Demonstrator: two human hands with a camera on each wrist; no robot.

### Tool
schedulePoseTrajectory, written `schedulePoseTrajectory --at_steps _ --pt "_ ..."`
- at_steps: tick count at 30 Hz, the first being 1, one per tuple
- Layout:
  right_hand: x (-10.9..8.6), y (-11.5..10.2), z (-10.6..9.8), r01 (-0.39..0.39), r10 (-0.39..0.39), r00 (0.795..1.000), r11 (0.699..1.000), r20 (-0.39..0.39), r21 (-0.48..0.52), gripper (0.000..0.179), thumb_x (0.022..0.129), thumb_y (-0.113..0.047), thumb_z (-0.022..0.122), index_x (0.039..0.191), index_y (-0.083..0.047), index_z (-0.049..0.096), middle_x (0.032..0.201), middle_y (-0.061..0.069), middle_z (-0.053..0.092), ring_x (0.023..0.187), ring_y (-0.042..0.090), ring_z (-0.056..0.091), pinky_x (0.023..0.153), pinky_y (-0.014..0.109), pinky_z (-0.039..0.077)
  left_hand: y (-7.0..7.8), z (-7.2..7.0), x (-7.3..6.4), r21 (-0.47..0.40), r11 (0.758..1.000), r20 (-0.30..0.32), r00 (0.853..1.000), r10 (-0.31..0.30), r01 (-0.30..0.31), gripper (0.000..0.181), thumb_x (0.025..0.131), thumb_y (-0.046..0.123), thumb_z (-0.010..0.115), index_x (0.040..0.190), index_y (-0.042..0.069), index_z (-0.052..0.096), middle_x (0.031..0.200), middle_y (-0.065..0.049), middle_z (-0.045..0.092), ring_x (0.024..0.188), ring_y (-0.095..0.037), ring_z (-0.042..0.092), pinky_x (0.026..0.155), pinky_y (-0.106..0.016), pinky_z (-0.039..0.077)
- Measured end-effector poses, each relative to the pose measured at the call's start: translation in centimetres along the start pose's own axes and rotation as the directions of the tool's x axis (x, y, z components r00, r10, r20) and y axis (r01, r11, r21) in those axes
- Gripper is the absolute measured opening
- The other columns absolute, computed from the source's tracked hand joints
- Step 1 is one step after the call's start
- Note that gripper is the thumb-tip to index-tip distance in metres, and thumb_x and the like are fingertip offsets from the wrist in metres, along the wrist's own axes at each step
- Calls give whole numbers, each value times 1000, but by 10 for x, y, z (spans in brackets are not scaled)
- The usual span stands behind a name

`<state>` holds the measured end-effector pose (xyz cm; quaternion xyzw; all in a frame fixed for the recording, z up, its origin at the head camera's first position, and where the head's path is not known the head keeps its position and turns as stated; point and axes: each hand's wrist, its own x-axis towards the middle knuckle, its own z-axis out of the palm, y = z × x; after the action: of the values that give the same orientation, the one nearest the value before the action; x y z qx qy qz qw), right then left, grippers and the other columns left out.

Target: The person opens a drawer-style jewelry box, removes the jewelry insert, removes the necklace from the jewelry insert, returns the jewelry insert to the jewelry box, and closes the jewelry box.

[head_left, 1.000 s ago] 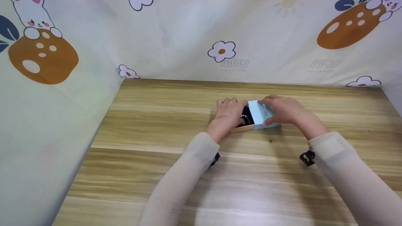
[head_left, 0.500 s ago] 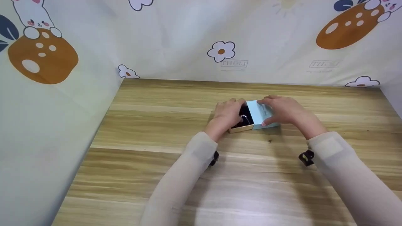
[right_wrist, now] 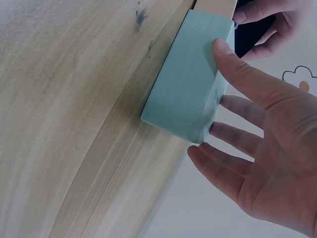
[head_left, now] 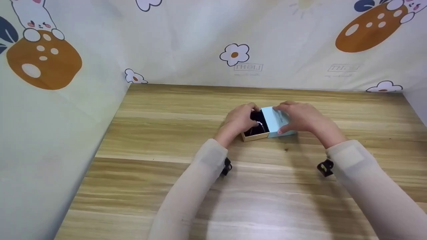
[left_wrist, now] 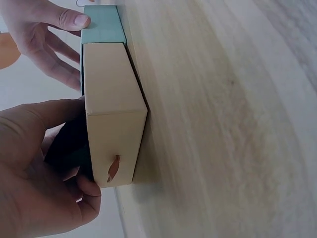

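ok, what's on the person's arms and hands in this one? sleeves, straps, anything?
Both arms wear thin, close-fitting cream sleeves down to the wrists. The left hand and right hand are bare: no gloves, and no rings that show. A small black clip-like mount sits under the right wrist, another under the left.

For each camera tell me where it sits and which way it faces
Head: high, looking forward and down at the table; both sleeved arms, left hand, right hand.
Left wrist: low beside the tray, facing along it; left hand grips it.
Right wrist: low beside the blue sleeve; right hand holds it.
All views share the box and both hands.
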<state>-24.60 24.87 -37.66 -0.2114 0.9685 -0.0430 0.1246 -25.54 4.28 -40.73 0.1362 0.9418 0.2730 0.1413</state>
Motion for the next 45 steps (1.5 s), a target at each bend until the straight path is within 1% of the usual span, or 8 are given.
schedulePoseTrajectory --at_steps 5,12,18,24,27,34,41,45 --pt "0 1 1 -2 2 1000 1000 2 7 83 74 -37 86 144 -8 52 146 25 50 124 47 55 100 62 46 -3 -1 0 -42 999 -3 1000 -1 1 43 92 23 71 132 21 58 141 -2 60 127 -21 56 108 -38 45" --pt "-1 0 -1 -9 9 1000 1000 25 18 84 75 -39 85 145 -8 50 149 26 47 130 47 51 103 63 43 -7 -2 1 -101 995 -9 1000 0 -1 39 91 23 71 128 19 60 135 -4 63 119 -22 58 103 -38 47" --pt "0 0 0 -20 20 1000 999 23 28 83 75 -36 86 145 -8 50 149 26 46 129 47 51 102 63 43 -7 -3 0 -147 989 -19 1000 -14 11 35 92 21 69 126 19 60 132 -4 64 114 -21 59 101 -37 47" --pt "-1 -1 0 -14 13 999 1000 29 18 83 76 -36 85 145 -8 50 150 26 45 130 48 50 104 64 42 -9 -4 -3 -197 980 -7 1000 -28 26 35 93 20 68 127 19 59 134 -6 63 114 -22 59 102 -37 47" --pt "0 -2 -1 -10 9 1000 1000 23 13 83 75 -37 85 145 -8 50 150 26 45 130 49 49 104 64 42 -9 -5 -4 -239 971 -15 999 -30 26 35 93 19 67 127 18 58 134 -6 63 113 -22 61 102 -38 48" --pt "-1 -1 -2 -5 5 1000 1000 22 9 84 75 -38 85 145 -8 49 150 27 45 130 49 49 104 64 42 -11 -7 -7 -312 950 -53 998 -15 -2 37 92 14 68 127 17 56 134 -8 63 116 -23 61 103 -39 48" --pt "-1 -1 -1 7 -7 1000 1000 9 1 81 76 -38 84 144 -8 51 147 25 48 129 47 52 102 62 44 -14 -8 -8 -331 941 -115 993 26 -63 40 89 9 69 126 14 55 127 -9 66 114 -23 62 101 -37 49" --pt "-1 0 -1 7 -7 1000 1000 13 7 82 76 -37 84 144 -7 50 147 25 48 129 47 51 103 62 43 -15 -9 -10 -337 938 -126 991 35 -76 41 88 8 69 126 14 55 125 -9 65 111 -22 62 97 -36 51"
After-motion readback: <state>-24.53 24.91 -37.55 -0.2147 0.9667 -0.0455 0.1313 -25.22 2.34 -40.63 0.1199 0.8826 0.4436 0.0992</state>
